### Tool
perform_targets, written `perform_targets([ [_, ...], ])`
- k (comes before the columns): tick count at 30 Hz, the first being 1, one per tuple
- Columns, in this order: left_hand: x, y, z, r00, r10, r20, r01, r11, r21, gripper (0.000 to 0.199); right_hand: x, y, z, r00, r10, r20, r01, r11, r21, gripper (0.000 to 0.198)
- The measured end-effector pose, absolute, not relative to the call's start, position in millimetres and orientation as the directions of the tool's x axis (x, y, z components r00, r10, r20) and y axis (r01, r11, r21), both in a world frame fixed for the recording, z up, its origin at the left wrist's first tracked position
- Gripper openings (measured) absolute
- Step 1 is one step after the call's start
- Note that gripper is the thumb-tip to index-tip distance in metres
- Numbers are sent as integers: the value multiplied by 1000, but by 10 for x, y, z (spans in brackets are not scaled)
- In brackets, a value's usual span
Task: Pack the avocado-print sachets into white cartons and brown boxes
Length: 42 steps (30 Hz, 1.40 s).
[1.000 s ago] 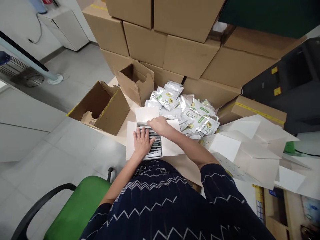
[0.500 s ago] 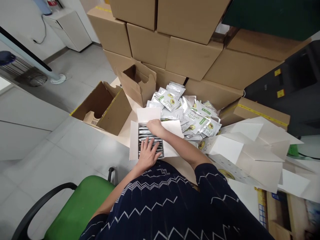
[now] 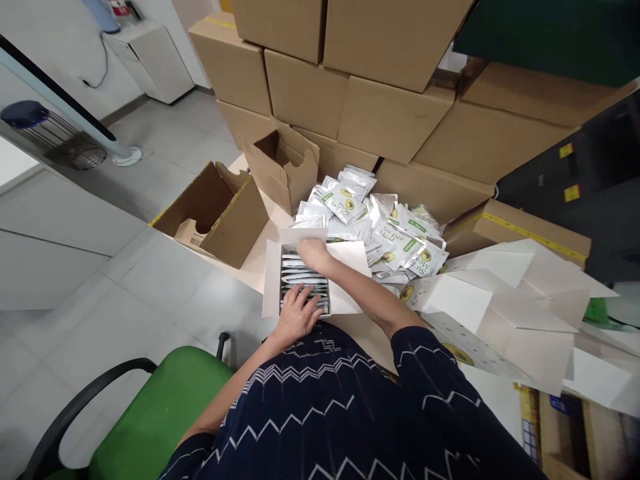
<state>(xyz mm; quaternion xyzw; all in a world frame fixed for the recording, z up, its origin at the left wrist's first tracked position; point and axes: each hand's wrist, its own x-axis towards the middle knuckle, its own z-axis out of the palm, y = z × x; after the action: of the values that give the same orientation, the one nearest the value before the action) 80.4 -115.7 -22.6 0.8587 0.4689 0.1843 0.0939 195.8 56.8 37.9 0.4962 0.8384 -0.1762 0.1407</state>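
An open white carton [image 3: 271, 280] stands on the table in front of me with its flaps folded out. Inside it, silvery sachets [image 3: 295, 272] are packed on edge in a row. My left hand [image 3: 299, 315] rests on the near sachets, its fingers spread. At the carton's far end, my right hand [image 3: 313, 255] is closed, knuckles up and fingers curled down into the box; what they grip, if anything, is hidden. Beyond the carton lies a loose heap of silver-white sachets [image 3: 395, 241] printed with avocados and "Super Meal".
Two open brown boxes [image 3: 239, 230] stand at the table's left edge. Stacked brown cartons [image 3: 395, 117] wall off the back. On the right are several white open cartons [image 3: 530, 313]. A green chair [image 3: 160, 407] is at my left, beside the tiled floor.
The view has shifted slightly, so the scene sits a little lower and further right. The left hand has drawn back slightly toward the carton's near end. The right hand stays at the far end.
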Motion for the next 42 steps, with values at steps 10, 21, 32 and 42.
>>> perform_targets([
  [10, 847, -1176, -273, 615, 745, 260, 683, -667, 296, 30, 2034, 587, 85, -429, 820, -379, 903, 404, -148, 33],
  [21, 793, -1242, -258, 643, 740, 197, 698, -672, 247, 21, 2705, 533, 752, -104, 984, -145, 969, 68, -236, 38],
  [32, 395, -1091, -53, 544, 816, 194, 811, -571, 126, 17, 3001, 871, 251, -277, 950, -144, 655, 77, -752, 34],
  [42, -585, -1000, 61, 150, 986, 74, 986, -155, 63, 21, 2759, 34, 83, -124, 991, -50, 671, 47, -740, 44],
])
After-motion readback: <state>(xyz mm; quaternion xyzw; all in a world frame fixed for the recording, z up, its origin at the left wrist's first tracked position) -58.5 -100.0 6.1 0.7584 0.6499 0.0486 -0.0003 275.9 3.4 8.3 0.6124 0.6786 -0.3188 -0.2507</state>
